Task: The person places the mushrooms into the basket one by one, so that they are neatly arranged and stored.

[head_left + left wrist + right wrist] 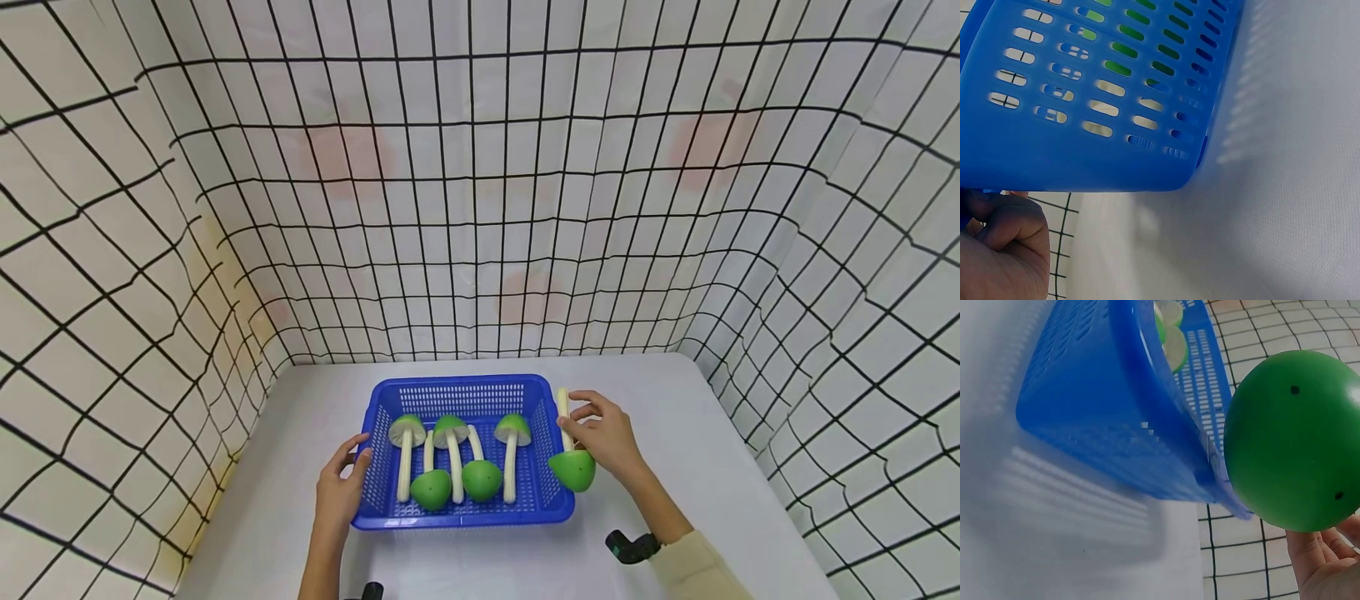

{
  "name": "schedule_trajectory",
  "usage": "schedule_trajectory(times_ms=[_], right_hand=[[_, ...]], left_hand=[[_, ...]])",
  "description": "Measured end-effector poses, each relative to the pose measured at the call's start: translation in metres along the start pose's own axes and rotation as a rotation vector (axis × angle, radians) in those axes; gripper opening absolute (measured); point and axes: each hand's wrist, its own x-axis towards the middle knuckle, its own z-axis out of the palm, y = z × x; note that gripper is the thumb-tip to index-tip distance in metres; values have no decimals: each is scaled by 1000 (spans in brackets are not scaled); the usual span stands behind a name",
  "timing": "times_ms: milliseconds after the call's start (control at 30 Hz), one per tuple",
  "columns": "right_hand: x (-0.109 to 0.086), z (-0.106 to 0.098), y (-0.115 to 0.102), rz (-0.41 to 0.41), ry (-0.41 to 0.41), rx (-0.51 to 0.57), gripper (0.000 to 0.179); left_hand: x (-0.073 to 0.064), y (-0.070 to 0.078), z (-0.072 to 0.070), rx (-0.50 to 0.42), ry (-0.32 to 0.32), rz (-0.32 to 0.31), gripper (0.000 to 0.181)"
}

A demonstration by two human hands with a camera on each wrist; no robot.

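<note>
A blue plastic basket (465, 522) stands on the white table, with several toy mushrooms lying in it, their green caps alternating between the far and near sides. My left hand (341, 487) grips the basket's left rim; in the left wrist view the curled fingers (1013, 228) hold the rim beside the slotted wall. At the right rim, my right hand (609, 437) pinches the pale stem of another toy mushroom (573, 471), its green cap pointing toward me. In the right wrist view that green cap (1297, 440) hides part of the right hand (1325, 565).
Black wire grid panels (472, 175) rise at the back and both sides of the white table (712, 467), with pale sheeting behind them. A black wrist device (632, 547) sits at my right wrist.
</note>
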Motion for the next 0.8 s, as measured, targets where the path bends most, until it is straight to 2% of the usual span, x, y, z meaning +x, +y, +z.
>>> schedule_trajectory(times_ms=[500,800], right_hand=[[2,28,-7,-34,6,75,49],[1,44,-4,-11,-5,96,48]], left_hand=[[0,1,-1,-2,6,3,49],[-1,1,1,14,9,-7,49]])
